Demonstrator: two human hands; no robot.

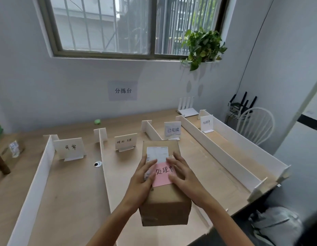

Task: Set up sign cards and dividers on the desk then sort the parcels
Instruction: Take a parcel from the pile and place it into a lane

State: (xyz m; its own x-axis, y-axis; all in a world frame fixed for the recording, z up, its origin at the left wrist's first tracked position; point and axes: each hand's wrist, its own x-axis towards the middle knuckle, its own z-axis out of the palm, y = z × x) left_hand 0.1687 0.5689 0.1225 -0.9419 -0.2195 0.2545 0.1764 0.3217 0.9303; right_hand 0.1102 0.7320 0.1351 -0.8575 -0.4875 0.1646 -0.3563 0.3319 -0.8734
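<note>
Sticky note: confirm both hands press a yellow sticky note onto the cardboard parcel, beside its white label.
Wrong colour: the sticky note is pink, not yellow. The head view shows the left hand and right hand pressing it onto the cardboard parcel, beside its white label.

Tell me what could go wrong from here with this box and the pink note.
1. The pink note lies over the lower part of the shipping label, under the left hand and right hand; it may hide print needed later.
2. The far sign card with matching writing stands in the far right lane, so carrying the box there could knock the long divider between or the nearer sign card behind the box.
</note>
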